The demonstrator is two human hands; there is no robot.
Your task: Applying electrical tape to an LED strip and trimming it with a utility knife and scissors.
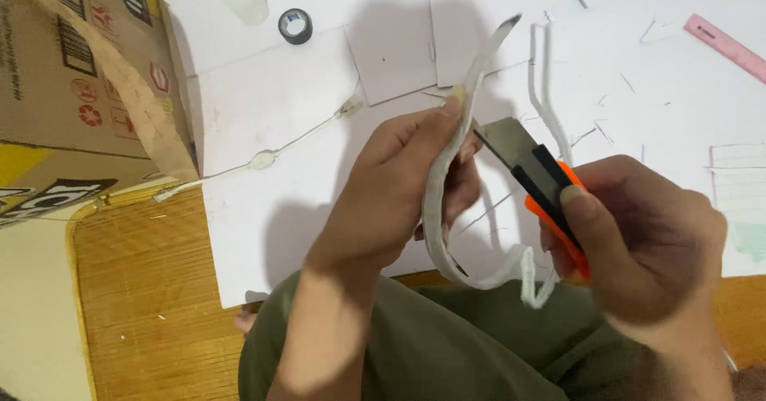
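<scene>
white foam strip (435,201) stands curved in the left hand (391,197), pinched between thumb and fingers above the lap. right hand (638,237) is closed round an orange utility knife (542,181), its blade edge touching the strip's side. white sheets (271,130) lie beneath; a cardboard box (72,74) crowds the left.

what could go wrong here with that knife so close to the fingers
1. The utility knife in the right hand has its bare blade against the white strip, right beside the left hand thumb; a slip could likely cut it.
2. The strip is thin, curved and held in the air over the lap, so it may flex and let the blade skid.
3. The cut sits above the green trousers, so a blade breaking free could reach the leg.
</scene>
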